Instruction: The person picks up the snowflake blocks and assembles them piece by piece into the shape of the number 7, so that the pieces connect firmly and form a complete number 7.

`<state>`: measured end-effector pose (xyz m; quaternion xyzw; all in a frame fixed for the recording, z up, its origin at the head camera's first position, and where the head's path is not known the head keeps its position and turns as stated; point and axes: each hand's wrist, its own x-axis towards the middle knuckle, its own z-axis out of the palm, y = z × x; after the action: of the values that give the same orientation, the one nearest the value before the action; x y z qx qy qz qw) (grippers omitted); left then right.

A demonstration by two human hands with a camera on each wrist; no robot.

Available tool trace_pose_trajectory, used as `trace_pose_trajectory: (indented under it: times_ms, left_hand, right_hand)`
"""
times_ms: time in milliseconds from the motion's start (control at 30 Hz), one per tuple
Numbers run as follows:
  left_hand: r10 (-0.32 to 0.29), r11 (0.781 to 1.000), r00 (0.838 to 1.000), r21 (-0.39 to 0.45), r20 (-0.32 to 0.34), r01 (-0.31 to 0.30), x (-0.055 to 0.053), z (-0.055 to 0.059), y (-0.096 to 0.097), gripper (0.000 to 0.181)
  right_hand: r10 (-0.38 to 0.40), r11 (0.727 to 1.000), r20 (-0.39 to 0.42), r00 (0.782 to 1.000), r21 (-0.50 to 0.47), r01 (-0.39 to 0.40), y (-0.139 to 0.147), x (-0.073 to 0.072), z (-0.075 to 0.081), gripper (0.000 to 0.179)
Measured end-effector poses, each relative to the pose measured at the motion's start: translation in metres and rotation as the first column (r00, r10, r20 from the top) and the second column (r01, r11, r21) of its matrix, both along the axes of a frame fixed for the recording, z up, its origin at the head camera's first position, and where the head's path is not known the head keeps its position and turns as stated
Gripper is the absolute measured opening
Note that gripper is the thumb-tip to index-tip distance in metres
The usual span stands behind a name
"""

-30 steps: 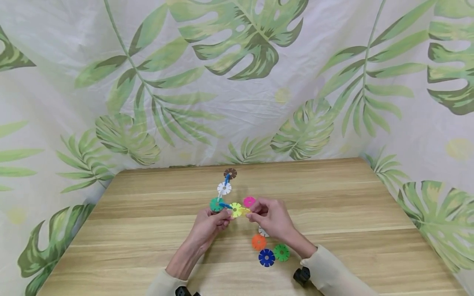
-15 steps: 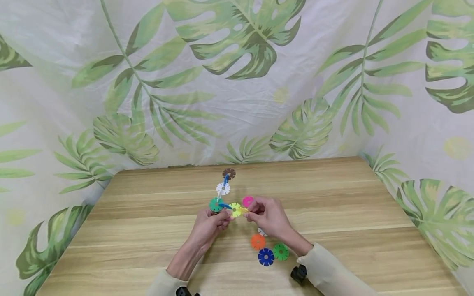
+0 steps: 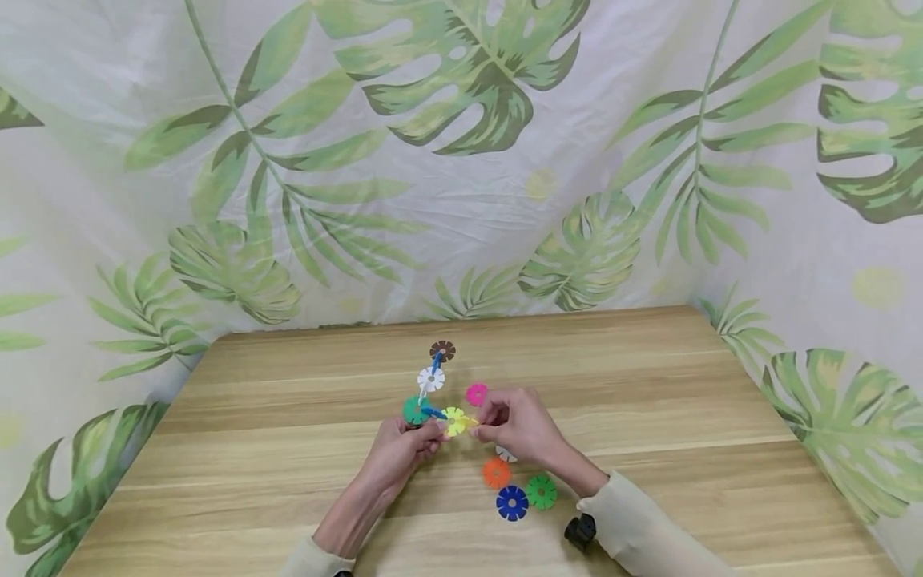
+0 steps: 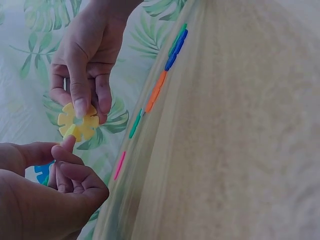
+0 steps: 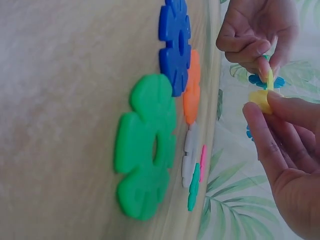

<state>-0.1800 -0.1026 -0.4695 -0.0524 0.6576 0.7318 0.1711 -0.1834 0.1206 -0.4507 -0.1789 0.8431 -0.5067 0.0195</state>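
Observation:
A chain of slotted plastic snowflake discs hangs between the hands, above the table in the head view. From its far end it runs through a brown disc [image 3: 443,351], a blue one [image 3: 437,364], a white disc [image 3: 431,380], a green disc [image 3: 415,411] and another blue one [image 3: 433,413]. My left hand [image 3: 400,457] pinches the pale yellow disc [image 3: 453,421] at the near end. My right hand [image 3: 526,429] pinches a deeper yellow disc [image 4: 90,127] by its edge. In the left wrist view, the two yellow discs meet edge to face.
Loose discs lie flat on the wooden table [image 3: 649,481]: pink [image 3: 477,394], orange [image 3: 496,474], dark blue [image 3: 512,503], bright green [image 3: 542,492] and a white one [image 3: 506,454] partly under my right hand. A leaf-print cloth [image 3: 461,200] hangs behind the table.
Both hands and the chain have sunk a little toward the near side of the table. The two yellow discs stay pinched together, and the head view has shifted slightly.

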Motion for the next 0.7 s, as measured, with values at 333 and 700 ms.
trace_pose_trajectory:
  times_ms: [333,700]
  left_hand:
    - [-0.078,0.997,0.997,0.006,-0.002,0.078,-0.002,0.002,-0.01,0.011]
    - [-0.095,0.995,0.996,0.02,0.003,0.094,-0.005,0.0,-0.016,0.008]
  right_hand:
    - [0.059,0.998,0.034,0.998,0.03,-0.06,0.0,-0.002,0.0,0.013]
    - [0.187,0.979,0.039,0.982,0.069,-0.19,0.003,-0.017,0.006,0.009]
